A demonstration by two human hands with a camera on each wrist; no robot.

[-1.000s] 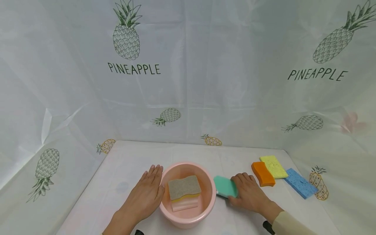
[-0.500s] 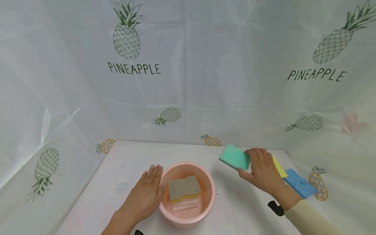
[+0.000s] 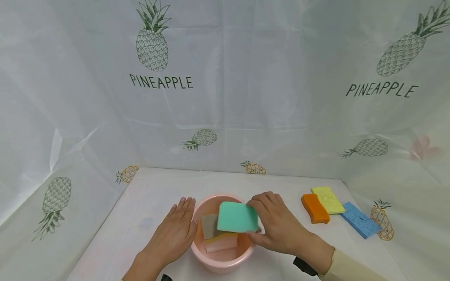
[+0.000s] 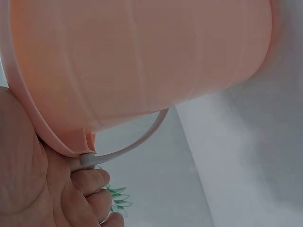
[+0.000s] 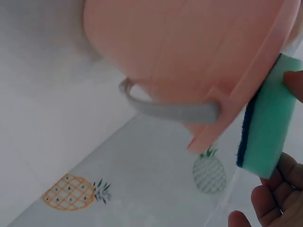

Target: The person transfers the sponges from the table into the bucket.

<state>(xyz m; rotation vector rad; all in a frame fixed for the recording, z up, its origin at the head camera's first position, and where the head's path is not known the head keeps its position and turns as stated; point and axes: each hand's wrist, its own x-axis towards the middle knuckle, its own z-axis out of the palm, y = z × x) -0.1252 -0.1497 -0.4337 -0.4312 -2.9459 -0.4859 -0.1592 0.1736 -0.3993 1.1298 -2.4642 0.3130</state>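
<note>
My right hand pinches a mint-green sponge by its right end, above the bucket's opening. A dark scouring layer backs the sponge in the right wrist view, close to the bucket's rim. The pink bucket stands upright on the table. My left hand lies with straight fingers along its left rim; in the left wrist view the palm meets the rim near the handle. Inside the bucket, a grey-topped yellow sponge lies on a pale pink block, partly hidden by the green sponge.
On the right of the table lie an orange sponge, a yellow sponge partly under it, and a blue sponge. A pineapple-print sheet rises behind and at the sides. The bucket's grey handle hangs down outside.
My right hand has taken the green sponge from the table beside the bucket, lifted it up and right, then brought it left over the bucket. The left hand has stayed in place.
</note>
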